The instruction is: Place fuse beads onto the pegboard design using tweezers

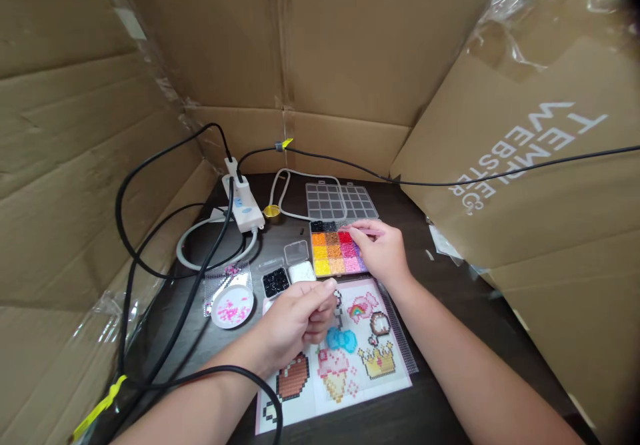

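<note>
My right hand (383,251) is closed round slim pink tweezers (369,231), their tips over the upper part of a compartment box (326,276) of small coloured beads. My left hand (305,315) is curled into a fist, thumb on top, above a pattern sheet (400,381); whatever lies inside its fingers is hidden. Printed on the sheet are pixel pictures, among them an ice cream cone, a crown and a candy. A blue bow-shaped bead piece (341,340) appears beside the fist. Close to my left hand sit small boxes of black beads (276,283) and white beads (302,272).
A white dish (233,307) of pink beads rests partly on a clear pegboard (213,285) at left. Behind stand a power strip (245,205) with looping black cables (123,198), a gold cup (272,213) and a clear box lid (325,199). Cardboard walls (345,51) surround the dark table.
</note>
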Demonstrator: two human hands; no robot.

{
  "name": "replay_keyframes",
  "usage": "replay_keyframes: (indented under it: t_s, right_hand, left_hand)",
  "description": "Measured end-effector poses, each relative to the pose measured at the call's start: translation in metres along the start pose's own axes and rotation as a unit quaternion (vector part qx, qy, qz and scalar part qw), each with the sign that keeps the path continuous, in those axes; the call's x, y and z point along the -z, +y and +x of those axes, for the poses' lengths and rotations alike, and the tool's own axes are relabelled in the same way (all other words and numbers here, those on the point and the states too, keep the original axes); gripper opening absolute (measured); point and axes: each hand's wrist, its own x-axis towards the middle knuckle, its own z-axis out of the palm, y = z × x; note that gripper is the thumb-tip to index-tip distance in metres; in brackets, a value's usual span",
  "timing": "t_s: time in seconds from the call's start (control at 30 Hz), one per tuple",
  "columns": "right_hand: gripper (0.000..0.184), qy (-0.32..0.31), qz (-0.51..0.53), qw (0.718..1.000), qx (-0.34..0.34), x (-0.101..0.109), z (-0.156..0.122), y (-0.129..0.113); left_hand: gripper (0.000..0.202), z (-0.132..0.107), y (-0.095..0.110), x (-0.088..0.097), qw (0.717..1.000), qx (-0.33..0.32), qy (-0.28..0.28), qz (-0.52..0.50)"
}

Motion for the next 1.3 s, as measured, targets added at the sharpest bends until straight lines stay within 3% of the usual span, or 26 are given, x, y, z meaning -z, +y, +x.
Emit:
replay_keyframes:
  t_s: [0.13, 1.3]
  right_hand:
    - [0.013, -0.007, -0.009, 1.000, 0.000, -0.008, -0.005, 0.010]
    - [0.011, -0.024, -0.033, 0.999, 0.004, -0.009, -0.003, 0.024]
  left_hand:
    - [0.054, 0.000, 0.000, -0.001, 1.000, 0.000, 0.009, 0.004]
    - [0.051, 0.000, -0.001, -0.001, 1.000, 0.009, -0.007, -0.003]
